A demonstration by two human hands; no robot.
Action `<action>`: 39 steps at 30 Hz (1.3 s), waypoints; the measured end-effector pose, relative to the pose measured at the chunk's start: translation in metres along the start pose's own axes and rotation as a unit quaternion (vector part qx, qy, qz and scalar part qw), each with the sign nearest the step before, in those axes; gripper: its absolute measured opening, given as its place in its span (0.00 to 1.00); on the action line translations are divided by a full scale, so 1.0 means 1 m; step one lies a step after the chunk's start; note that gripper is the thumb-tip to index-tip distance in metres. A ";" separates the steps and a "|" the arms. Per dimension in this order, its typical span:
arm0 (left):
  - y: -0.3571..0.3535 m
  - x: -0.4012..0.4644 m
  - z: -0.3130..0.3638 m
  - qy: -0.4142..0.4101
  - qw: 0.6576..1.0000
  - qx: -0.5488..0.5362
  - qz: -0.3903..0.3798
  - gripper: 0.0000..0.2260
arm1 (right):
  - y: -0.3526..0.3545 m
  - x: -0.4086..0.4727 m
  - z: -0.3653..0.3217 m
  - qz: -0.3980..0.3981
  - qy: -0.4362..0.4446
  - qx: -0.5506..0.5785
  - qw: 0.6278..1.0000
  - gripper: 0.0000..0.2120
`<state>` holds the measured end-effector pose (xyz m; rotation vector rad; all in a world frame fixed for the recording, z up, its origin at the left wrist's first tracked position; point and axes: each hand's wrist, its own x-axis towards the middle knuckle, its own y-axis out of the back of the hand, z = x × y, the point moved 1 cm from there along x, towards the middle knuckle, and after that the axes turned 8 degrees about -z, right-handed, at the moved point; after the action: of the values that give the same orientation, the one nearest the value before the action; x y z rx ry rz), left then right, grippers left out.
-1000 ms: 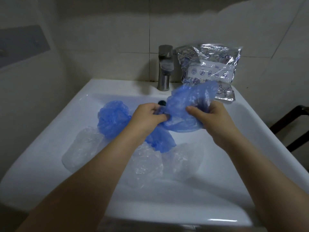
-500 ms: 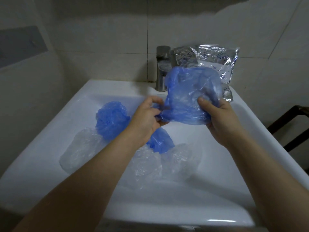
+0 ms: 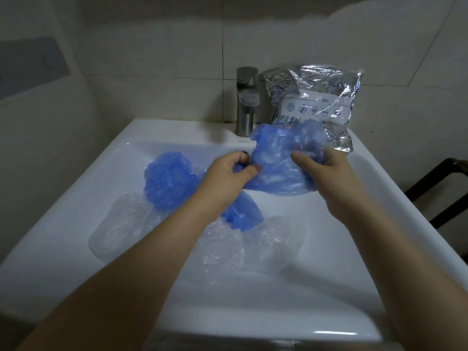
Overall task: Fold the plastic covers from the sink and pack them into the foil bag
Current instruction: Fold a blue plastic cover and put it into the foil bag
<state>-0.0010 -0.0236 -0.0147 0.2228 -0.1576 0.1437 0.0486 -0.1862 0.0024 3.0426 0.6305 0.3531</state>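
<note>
Both hands hold one crumpled blue plastic cover (image 3: 281,163) above the white sink (image 3: 379,198). My left hand (image 3: 229,174) pinches its left end, and my right hand (image 3: 321,168) grips its right side. A second blue cover (image 3: 168,182) lies bunched in the basin at the left, and a third blue piece (image 3: 244,214) shows below my left wrist. Several clear plastic covers (image 3: 126,224) lie flattened on the basin floor. The silver foil bag (image 3: 319,97) leans on the wall, on the sink's back ledge, right of the tap.
A steel tap (image 3: 247,102) stands at the back centre of the sink. Tiled walls close in at the back and left. A dark chair frame (image 3: 440,191) stands to the right of the sink.
The blue cover, raised and spread in front of the foil bag half a second ago, has come back down and is squeezed narrower between my hands.
</note>
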 end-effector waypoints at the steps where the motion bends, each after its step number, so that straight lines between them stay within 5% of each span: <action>1: 0.001 0.000 0.001 -0.005 1.000 -0.005 0.013 0.10 | 0.000 0.000 0.001 0.011 -0.008 -0.020 1.000 0.03; 4: 0.002 0.002 0.003 0.005 0.998 -0.054 0.042 0.11 | 0.003 0.002 0.001 0.029 -0.026 -0.057 0.998 0.10; 9: 0.004 0.010 -0.002 0.041 0.973 -0.201 0.101 0.14 | 0.007 0.000 -0.003 0.011 -0.087 0.003 0.996 0.04; 12: 0.003 0.011 -0.001 0.053 0.959 -0.271 0.067 0.16 | 0.005 -0.003 0.002 -0.081 -0.177 0.076 0.978 0.13; 16: 0.001 0.003 0.007 0.069 0.944 -0.321 0.035 0.10 | -0.001 -0.005 0.001 -0.067 -0.157 0.026 0.985 0.02; 19: 0.004 -0.005 0.008 0.209 0.909 -0.361 -0.016 0.05 | 0.000 -0.005 -0.004 -0.062 -0.105 -0.013 0.992 0.05; 22: 0.008 -0.011 0.007 0.283 0.899 -0.318 -0.108 0.11 | 0.001 -0.008 -0.008 -0.103 -0.083 -0.044 0.990 0.07; 29: 0.007 -0.008 0.011 0.179 0.952 -0.233 -0.081 0.07 | 0.008 -0.007 -0.009 -0.152 -0.095 -0.059 0.982 0.11; 36: 0.010 -0.011 0.014 0.143 0.951 -0.249 -0.111 0.09 | 0.014 -0.003 -0.011 -0.113 -0.166 0.241 0.950 0.09; 39: 0.009 -0.010 0.013 0.132 0.960 -0.225 -0.106 0.09 | 0.011 -0.004 -0.007 -0.138 -0.179 0.163 0.960 0.11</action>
<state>-0.0143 -0.0188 -0.0025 -0.2338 0.1019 -0.0777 0.0476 -0.1985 0.0092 3.1162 1.1598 -0.3357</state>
